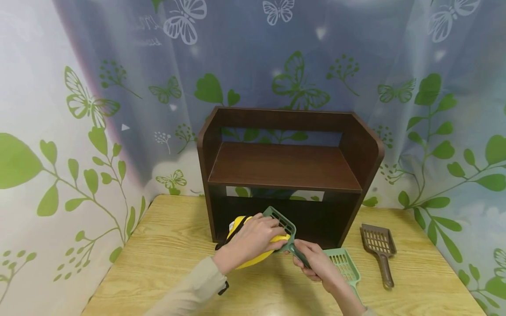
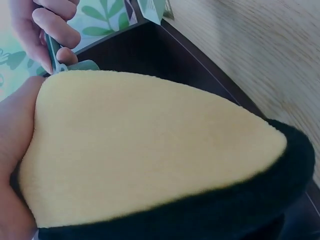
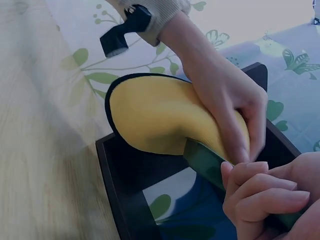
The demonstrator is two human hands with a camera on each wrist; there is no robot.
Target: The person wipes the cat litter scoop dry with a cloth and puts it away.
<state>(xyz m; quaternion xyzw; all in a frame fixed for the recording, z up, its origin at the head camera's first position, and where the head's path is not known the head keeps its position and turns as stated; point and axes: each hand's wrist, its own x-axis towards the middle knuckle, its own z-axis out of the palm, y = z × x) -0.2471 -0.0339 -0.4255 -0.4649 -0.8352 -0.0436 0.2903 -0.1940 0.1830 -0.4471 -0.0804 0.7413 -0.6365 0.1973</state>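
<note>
My left hand grips a yellow cloth with black edging, fingers folded over it. The cloth fills much of the left wrist view, its yellow face smooth and its border dark. Against it lies a dark green slotted litter scoop, head up and tilted, partly covered by cloth and fingers. My right hand holds this scoop by the handle. In the right wrist view, the side of the scoop touches the yellow cloth, and the right fingers curl round its handle.
A dark brown two-tier shelf stands at the back of the wooden table. A light green scoop lies behind my right wrist, partly hidden. Farther right lies a brown scoop. A leaf-and-butterfly curtain hangs behind.
</note>
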